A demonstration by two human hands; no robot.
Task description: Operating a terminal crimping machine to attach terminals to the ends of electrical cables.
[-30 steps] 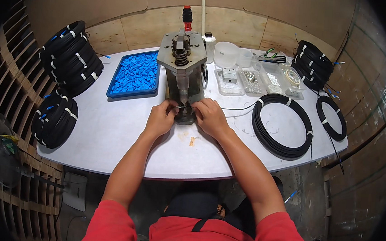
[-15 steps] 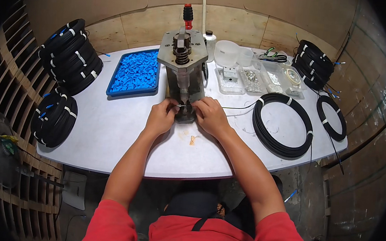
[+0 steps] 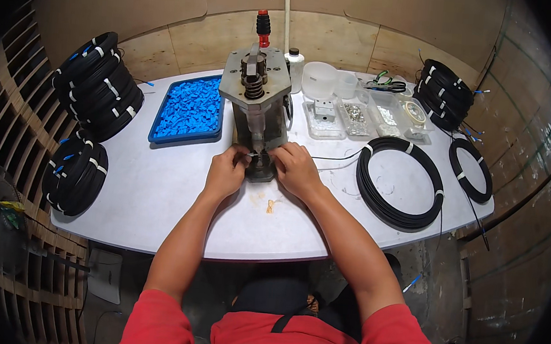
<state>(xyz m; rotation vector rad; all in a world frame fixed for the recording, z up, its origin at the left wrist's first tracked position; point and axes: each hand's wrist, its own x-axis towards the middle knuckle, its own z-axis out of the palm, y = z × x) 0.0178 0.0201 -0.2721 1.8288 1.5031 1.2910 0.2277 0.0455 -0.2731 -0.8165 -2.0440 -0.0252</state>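
Note:
A grey metal bench press (image 3: 254,95) with a spring and a red-and-black knob stands at the table's middle. My left hand (image 3: 226,171) is closed in a pinch at the left of its lower die. Something small and pale shows at those fingertips, too small to name. On the die's other side, my right hand (image 3: 297,172) pinches a thin black cable (image 3: 335,158). This cable runs right to a large black cable coil (image 3: 363,190) lying flat. The cable's end lies between the fingers at the die and is mostly hidden.
Left of the press sits a blue tray (image 3: 184,140) of small blue parts. Stacked black coils (image 3: 103,97) stand at the left, others (image 3: 446,95) at the far right. Clear plastic boxes (image 3: 326,132), tubs and a white bottle (image 3: 294,70) line the back.
The whole view has shifted slightly, so the table appears a little lower. Both hands stay pinched at the press die, with hardly any movement relative to it.

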